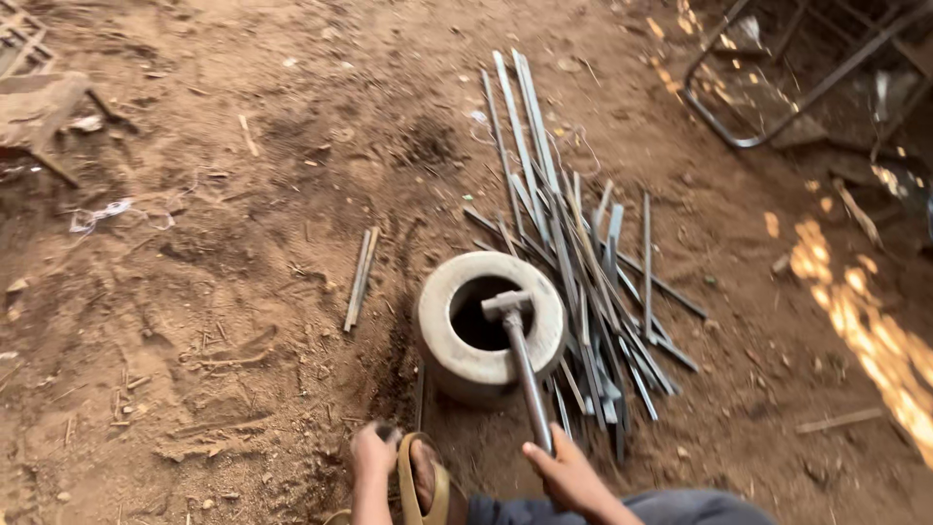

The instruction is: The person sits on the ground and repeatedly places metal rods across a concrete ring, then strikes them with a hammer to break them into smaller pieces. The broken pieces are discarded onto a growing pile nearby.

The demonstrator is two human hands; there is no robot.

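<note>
My right hand [571, 476] grips the lower end of a metal-handled hammer [522, 355]. The hammer's head rests on the rim of a thick pale ring-shaped block [442, 335] that stands on the dirt with a dark hole in its middle. At the bottom edge my left hand [373, 453] is curled shut, resting beside a foot in a yellow-strapped sandal [424, 481]. A small dark bit shows at the top of that fist; what it is cannot be made out. A pile of long flat metal strips [583, 272] lies just right of the block.
Two short strips [361, 279] lie on the dirt left of the block. A bent metal frame [777, 87] stands at the upper right, and wooden scraps [39, 107] at the upper left. Sunlight patches [865, 321] fall on the ground at right.
</note>
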